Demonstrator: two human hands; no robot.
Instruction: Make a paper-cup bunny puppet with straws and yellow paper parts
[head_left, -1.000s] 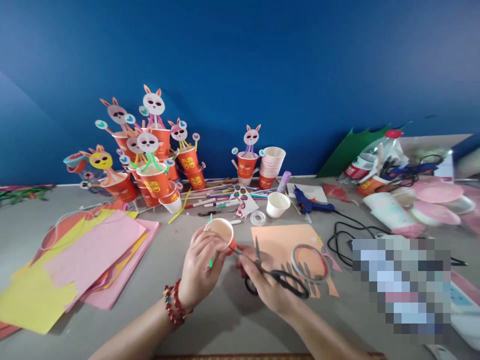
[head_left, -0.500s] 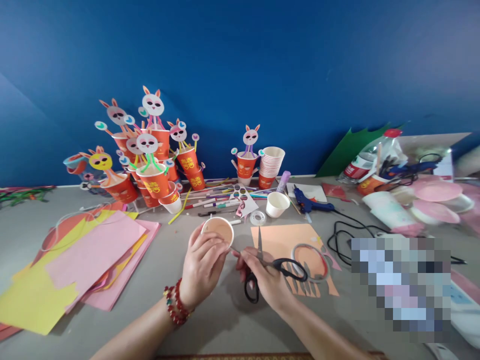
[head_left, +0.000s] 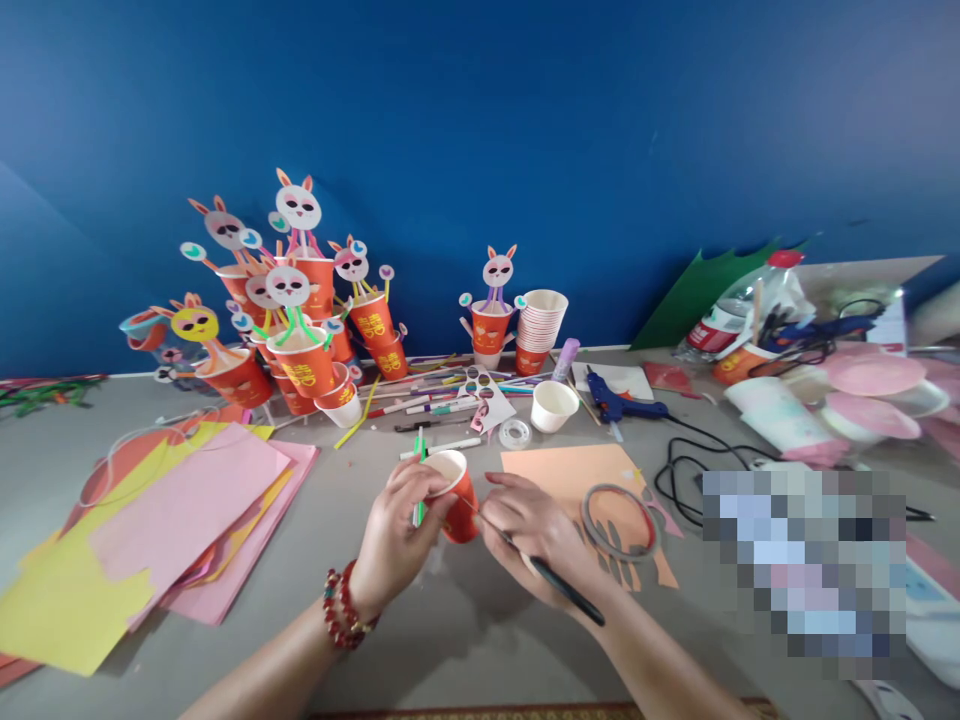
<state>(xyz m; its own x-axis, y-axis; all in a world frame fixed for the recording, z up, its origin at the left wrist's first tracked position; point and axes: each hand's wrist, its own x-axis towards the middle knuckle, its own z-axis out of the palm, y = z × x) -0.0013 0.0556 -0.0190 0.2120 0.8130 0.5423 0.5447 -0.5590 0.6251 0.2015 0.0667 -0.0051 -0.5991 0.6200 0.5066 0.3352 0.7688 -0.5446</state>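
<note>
Red paper cup (head_left: 461, 510) in left-hand fingers (head_left: 409, 490), scissors (head_left: 564, 588) in right-hand fingers (head_left: 506, 508), yellow Chinese lettering (head_left: 301, 373) on rabbit cup (head_left: 321, 368) behind

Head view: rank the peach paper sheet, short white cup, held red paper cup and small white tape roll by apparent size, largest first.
1. Peach paper sheet
2. Held red paper cup, partly hidden
3. Short white cup
4. Small white tape roll

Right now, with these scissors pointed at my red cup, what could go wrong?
The scissors in your right hand point at the side of the red cup, close to your left hand, so a slip might nick it. Pressing hard could also dent or pierce the cup.
</note>
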